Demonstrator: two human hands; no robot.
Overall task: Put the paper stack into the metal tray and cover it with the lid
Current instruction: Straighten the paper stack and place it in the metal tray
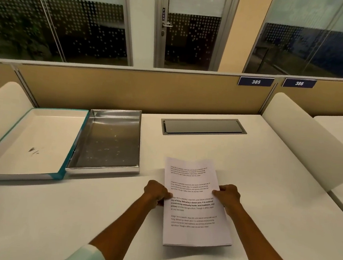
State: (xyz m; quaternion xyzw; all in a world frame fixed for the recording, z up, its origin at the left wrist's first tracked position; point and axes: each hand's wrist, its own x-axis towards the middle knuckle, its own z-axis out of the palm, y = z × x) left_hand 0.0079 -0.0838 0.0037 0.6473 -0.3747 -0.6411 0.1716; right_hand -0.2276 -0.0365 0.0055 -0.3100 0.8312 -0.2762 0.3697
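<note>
A stack of printed white paper (192,219) lies near the front middle of the desk. My left hand (156,192) grips its left edge and my right hand (229,195) grips its right edge, thumbs on top. The far end of the stack bows slightly upward. The empty metal tray (108,143) stands to the left and further back, shiny and rectangular. Beside it on the left lies the lid (32,141), turned upside down, white inside with a teal rim, overlapping the tray's left side.
A grey cable hatch (203,127) is set flush in the desk (263,198) behind the paper. A tan partition (128,87) closes the back, and white rounded dividers (301,138) rise at both sides. Bare desk surface lies between the paper and the tray.
</note>
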